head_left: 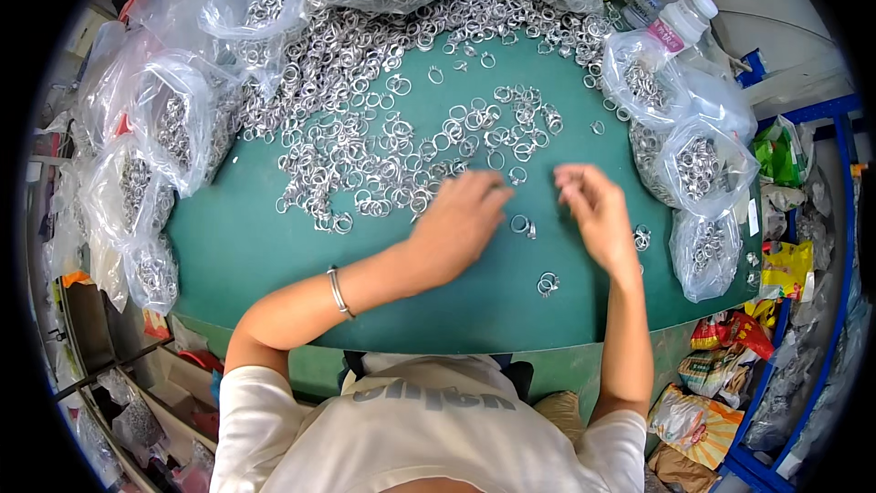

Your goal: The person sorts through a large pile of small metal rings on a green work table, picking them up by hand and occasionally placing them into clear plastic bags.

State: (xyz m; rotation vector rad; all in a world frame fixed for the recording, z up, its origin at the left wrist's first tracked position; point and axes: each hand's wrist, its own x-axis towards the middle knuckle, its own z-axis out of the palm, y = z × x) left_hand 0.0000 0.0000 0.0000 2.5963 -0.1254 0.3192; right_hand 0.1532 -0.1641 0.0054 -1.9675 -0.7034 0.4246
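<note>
Silver-coloured rings lie on a green tabletop. My left hand (464, 222) reaches over the right edge of a loose spread of rings (365, 164), its bent fingertips smeared by motion. My right hand (595, 215) hovers to the right of it, fingers curled toward the thumb; whatever they may hold is too small to make out. Between the hands are a small group of rings (522, 225) and a ring (517, 175). Nearer to me is another little cluster of rings (547, 284), and one more cluster (642, 237) rests just right of my right wrist.
A dense bank of rings (356, 46) curves along the far side of the table (438, 310). Clear plastic bags of rings line the left (173, 119) and right (701, 164) edges. A white bottle (683, 22) stands at the far right, beside a blue-framed shelf (844, 219) with colourful packets.
</note>
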